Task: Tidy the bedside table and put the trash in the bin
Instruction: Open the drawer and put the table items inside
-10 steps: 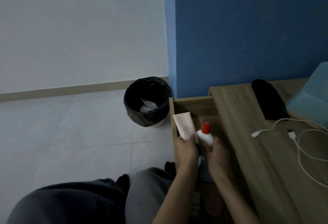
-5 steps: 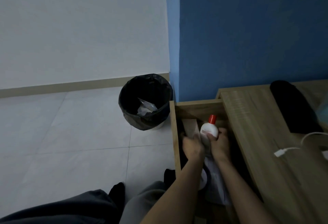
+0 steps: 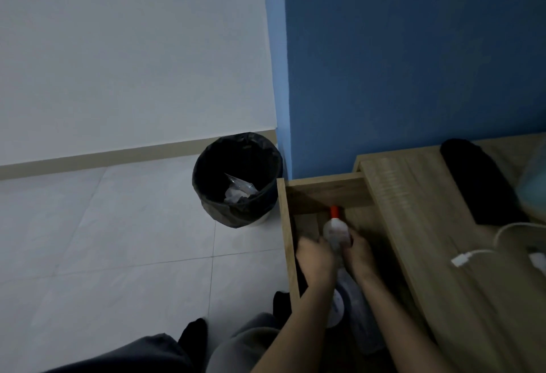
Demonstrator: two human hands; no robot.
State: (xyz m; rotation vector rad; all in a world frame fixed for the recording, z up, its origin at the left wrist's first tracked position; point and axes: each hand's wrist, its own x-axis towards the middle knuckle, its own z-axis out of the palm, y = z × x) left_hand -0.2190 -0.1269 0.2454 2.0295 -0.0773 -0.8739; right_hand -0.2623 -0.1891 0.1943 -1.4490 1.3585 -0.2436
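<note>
Both my hands reach into the open drawer [image 3: 285, 225] of the wooden bedside table [image 3: 437, 254]. My right hand [image 3: 359, 257] grips a small white bottle with a red cap [image 3: 336, 229], held upright near the drawer's far end. Beside it, touching the bottle's left side, my left hand [image 3: 314, 259] is closed low in the drawer; the pale tube [image 3: 309, 225] it holds shows only dimly above the fingers. A bin with a black liner [image 3: 236, 213] stands on the floor left of the drawer, with crumpled trash [image 3: 236, 191] inside.
On the table top lie a black object [image 3: 480, 183], a white charging cable [image 3: 472, 256] and a light blue thing [image 3: 534, 186] at the right edge. More pale items [image 3: 338, 307] sit in the drawer under my forearms. My knees are at the bottom of the view.
Both hands have moved down and forward into the drawer, carrying the bottle and the tube lower. The tube, plainly visible a second ago, is now mostly hidden.
</note>
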